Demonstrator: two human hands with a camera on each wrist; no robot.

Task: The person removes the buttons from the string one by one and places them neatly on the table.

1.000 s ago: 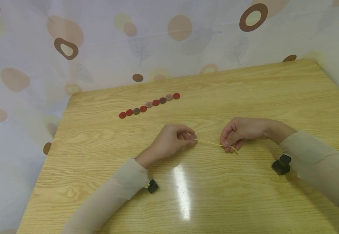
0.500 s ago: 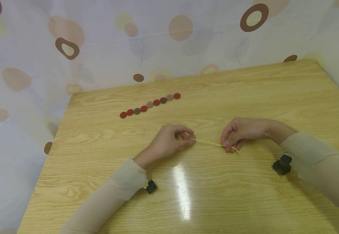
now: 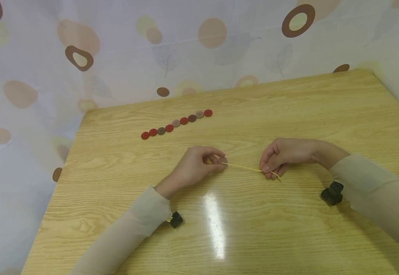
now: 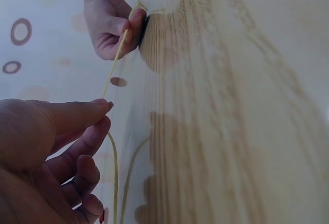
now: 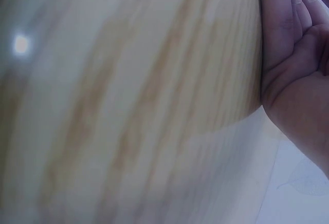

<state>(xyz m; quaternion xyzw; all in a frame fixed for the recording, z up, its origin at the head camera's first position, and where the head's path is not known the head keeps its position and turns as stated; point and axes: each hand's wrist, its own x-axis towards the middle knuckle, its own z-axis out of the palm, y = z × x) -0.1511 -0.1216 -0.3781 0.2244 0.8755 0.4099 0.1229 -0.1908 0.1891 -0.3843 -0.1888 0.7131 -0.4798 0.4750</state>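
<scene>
My left hand (image 3: pixel 197 163) pinches a brownish button (image 3: pixel 222 160) between thumb and index finger, over the middle of the table. A thin yellow cord (image 3: pixel 243 167) runs from the button's face across to my right hand (image 3: pixel 280 156). There the thumb and fingertips grip it close to its end, and a short tail sticks out below. In the left wrist view the cord (image 4: pixel 112 75) is taut between the hands, and its other length hangs loose under the left fingers. The right wrist view shows only the palm and part of the fingers, with the cord out of sight.
Behind the hands, a slanting row of several red, brown and grey buttons (image 3: pixel 184 121) lies on the wooden table (image 3: pixel 271 229). A patterned curtain (image 3: pixel 185 49) hangs along the table's far and left sides.
My left hand has slid a little to the left with the button, lengthening the stretch of cord between the hands. The right hand keeps its place and its pinch.
</scene>
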